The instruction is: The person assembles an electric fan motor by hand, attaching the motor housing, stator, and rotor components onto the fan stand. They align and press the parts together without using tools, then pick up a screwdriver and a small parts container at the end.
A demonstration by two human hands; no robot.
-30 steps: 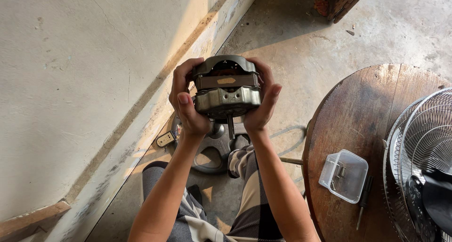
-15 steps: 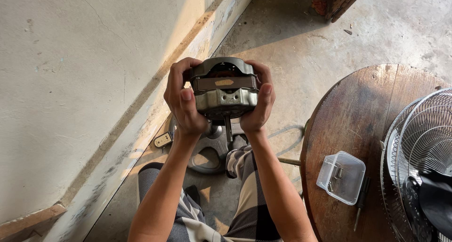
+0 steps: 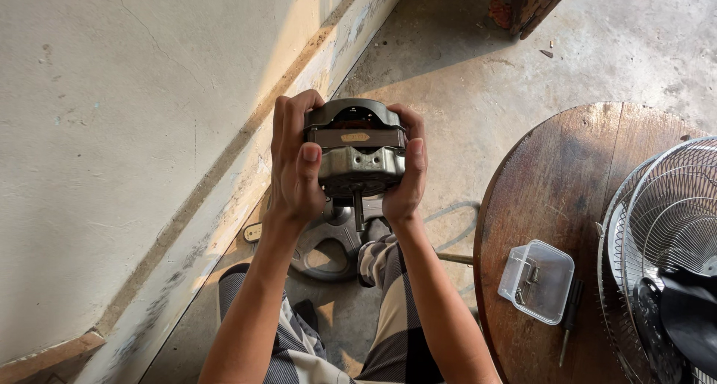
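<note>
Head view showed left hand and right hand clamped around fan motor; loosened grip risked dropping it toward 6 o'clock.

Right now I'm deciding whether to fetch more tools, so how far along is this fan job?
Done: the fan motor is out of the fan, and the wire guard sits apart on the round table. In hand: both hands, left hand and right hand, grip the motor, shaft pointing down. Left: the clear box of small parts and the screwdriver lie unused; nothing is reassembled.
</note>
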